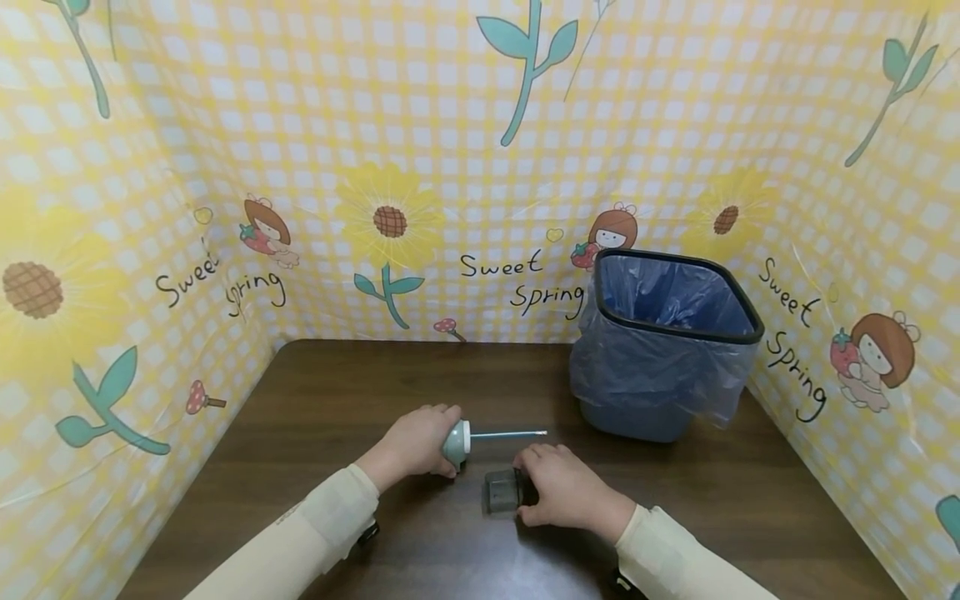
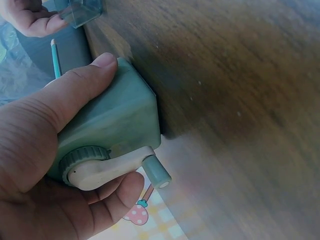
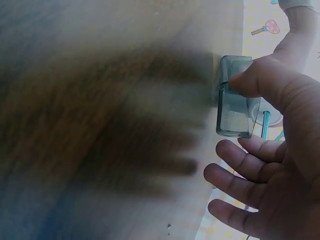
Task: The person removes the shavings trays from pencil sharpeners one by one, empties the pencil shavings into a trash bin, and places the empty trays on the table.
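Note:
My left hand [image 1: 414, 443] grips a green crank pencil sharpener [image 2: 117, 107], thumb along its top side and fingers beneath, near the crank handle [image 2: 115, 167]. A thin blue pencil [image 1: 510, 434] sticks out of the sharpener's white face, pointing right. My right hand [image 1: 567, 490] holds a clear grey shavings box [image 3: 235, 110] between thumb and fingers, low over the table and just right of the sharpener. In the right wrist view the thumb lies on the box, while the other fingers spread below it.
A bin [image 1: 637, 417] lined with a clear bag [image 1: 667, 367] stands at the back right, beyond my right hand. The brown wooden table [image 1: 360, 375] meets yellow checked sheeting [image 1: 480, 192] at the back and sides.

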Demonstrator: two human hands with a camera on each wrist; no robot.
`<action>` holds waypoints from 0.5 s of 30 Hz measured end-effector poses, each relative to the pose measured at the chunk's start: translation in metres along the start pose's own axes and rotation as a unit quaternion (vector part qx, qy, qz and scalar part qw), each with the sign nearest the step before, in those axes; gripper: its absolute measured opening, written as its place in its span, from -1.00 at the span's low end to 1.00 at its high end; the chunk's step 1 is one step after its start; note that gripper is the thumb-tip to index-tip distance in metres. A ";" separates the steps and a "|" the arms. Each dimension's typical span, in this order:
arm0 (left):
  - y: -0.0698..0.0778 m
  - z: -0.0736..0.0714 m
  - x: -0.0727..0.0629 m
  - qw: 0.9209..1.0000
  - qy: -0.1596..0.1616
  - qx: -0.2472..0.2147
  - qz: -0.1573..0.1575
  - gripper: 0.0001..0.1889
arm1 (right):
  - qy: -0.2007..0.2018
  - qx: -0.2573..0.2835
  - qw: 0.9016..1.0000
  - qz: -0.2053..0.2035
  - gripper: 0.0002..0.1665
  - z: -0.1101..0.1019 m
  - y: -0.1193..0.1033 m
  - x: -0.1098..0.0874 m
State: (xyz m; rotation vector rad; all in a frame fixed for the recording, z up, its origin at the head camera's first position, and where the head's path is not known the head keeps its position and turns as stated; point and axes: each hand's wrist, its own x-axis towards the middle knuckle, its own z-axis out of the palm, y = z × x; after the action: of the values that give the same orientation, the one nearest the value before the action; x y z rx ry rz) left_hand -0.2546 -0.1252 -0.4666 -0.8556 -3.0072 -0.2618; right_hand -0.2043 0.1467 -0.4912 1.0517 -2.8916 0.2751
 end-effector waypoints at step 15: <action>0.000 -0.002 0.000 1.000 -0.009 0.005 -0.003 -0.20 | -0.006 -0.011 1.000 0.003 -0.32 0.002 0.003 0.005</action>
State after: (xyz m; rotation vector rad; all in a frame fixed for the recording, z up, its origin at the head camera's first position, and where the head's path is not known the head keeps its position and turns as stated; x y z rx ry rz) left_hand -0.2544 -0.1254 -0.4642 -0.8525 -3.0267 -0.2407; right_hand -0.2097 0.1458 -0.4930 1.0461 -2.9021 0.2368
